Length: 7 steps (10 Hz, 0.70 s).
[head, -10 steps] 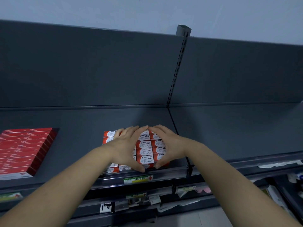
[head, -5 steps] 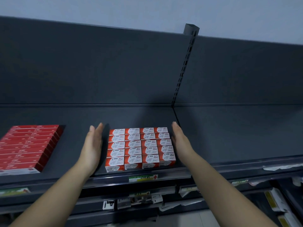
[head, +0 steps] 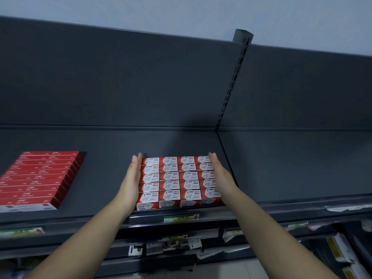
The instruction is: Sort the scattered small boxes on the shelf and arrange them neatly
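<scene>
Head: twenty small boxes (head: 179, 181), left hand (head: 131, 182), right hand (head: 220, 176)

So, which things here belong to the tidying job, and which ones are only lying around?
Belong to the job: paper clip boxes, pressed from both sides by the left hand and right hand; the shelf under them.
Only lying around: stack of long red boxes; green price label; slotted upright; packets on the lower shelf.

Dark grey metal shelf (head: 110, 158), two bays split by a slotted upright post (head: 233, 83). Matte grey back panel (head: 120, 77) behind. Pale bluish wall (head: 161, 11) above it. Green-yellow price label (head: 181, 218) on the front edge. Dim, even light.
</scene>
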Available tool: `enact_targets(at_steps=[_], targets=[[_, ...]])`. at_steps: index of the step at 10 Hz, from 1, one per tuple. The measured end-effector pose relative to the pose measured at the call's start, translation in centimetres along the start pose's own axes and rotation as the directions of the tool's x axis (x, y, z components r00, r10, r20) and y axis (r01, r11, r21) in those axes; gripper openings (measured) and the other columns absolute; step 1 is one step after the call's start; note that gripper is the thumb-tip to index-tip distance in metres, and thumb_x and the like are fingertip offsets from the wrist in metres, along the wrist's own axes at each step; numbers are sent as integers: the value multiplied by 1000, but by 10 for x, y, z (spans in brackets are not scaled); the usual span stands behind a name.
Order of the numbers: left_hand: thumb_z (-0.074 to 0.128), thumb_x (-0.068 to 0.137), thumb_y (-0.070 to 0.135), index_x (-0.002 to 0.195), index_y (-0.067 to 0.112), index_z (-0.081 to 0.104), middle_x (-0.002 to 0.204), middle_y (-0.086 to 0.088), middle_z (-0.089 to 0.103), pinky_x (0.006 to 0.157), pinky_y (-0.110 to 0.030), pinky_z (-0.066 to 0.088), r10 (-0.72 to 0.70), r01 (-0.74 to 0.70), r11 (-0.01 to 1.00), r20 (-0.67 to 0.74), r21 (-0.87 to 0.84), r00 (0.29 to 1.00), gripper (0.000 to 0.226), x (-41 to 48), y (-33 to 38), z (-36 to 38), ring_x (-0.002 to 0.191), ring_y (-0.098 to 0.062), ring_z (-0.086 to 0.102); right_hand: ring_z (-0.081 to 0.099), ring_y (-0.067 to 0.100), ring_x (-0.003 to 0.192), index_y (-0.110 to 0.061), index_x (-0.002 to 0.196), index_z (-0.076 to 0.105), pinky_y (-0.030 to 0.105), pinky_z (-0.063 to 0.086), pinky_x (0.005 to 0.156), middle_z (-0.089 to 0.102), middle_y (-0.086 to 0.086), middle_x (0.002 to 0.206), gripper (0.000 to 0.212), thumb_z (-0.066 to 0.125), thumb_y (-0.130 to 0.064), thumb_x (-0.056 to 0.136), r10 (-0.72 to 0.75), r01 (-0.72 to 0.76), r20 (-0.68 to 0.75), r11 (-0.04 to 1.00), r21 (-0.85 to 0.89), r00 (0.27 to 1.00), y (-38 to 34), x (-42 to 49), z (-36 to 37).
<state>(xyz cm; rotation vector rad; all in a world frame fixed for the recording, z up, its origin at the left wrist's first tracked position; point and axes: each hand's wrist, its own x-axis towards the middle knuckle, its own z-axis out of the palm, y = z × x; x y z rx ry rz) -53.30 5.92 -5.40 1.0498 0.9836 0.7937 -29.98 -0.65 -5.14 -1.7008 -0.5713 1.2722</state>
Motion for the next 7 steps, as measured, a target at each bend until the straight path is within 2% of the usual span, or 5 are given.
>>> enact_targets(at_steps=[2, 3, 4, 5, 7], targets=[[17, 100, 56, 155, 29, 17, 106, 26, 54, 72, -15, 45, -14, 14, 1000, 6, -3, 1000, 62, -2, 4, 1, 89, 4, 61, 76, 21, 83, -25, 114, 67, 36, 59, 78, 78, 1, 90, 57, 38, -70, 94, -18, 19, 5, 999, -30, 1000, -2, -3, 1], [19, 101, 54, 148, 34, 28, 97, 27, 60, 60, -9, 49, -15, 15, 1000, -19, -15, 1000, 52, -2, 3, 3, 75, 13, 65, 76, 20, 85, -27, 129, 61, 35, 60, 75, 77, 1, 98, 61, 38, -71, 93, -29, 29, -14, 999, -45, 999, -1, -3, 4], [21, 102, 52, 110, 40, 47, 69, 30, 68, 53, -8, 50, -45, 45, 999, -30, 7, 999, 30, -6, 8, 8, 64, 12, 65, 74, 18, 94, -32, 146, 45, 36, 61, 79, 72, 1, 117, 67, 38, -72, 92, -68, 68, -10, 995, -72, 998, 0, -2, 6], [20, 103, 49, 90, 40, 47, 59, 30, 65, 50, -8, 50, -47, 47, 999, -19, 12, 999, 31, -11, 12, 13, 57, 11, 64, 70, 18, 107, -35, 149, 40, 43, 57, 93, 65, -2, 130, 77, 39, -80, 86, -82, 82, 10, 991, -108, 997, 4, 3, 3], [18, 104, 47, 89, 39, 45, 65, 25, 66, 48, -5, 46, -23, 23, 1000, -10, 13, 1000, 31, -18, 27, 15, 57, 16, 61, 62, 19, 120, -40, 148, 38, 48, 48, 106, 58, -4, 140, 100, 44, -96, 65, -89, 90, 13, 987, -133, 996, 3, 5, -2]])
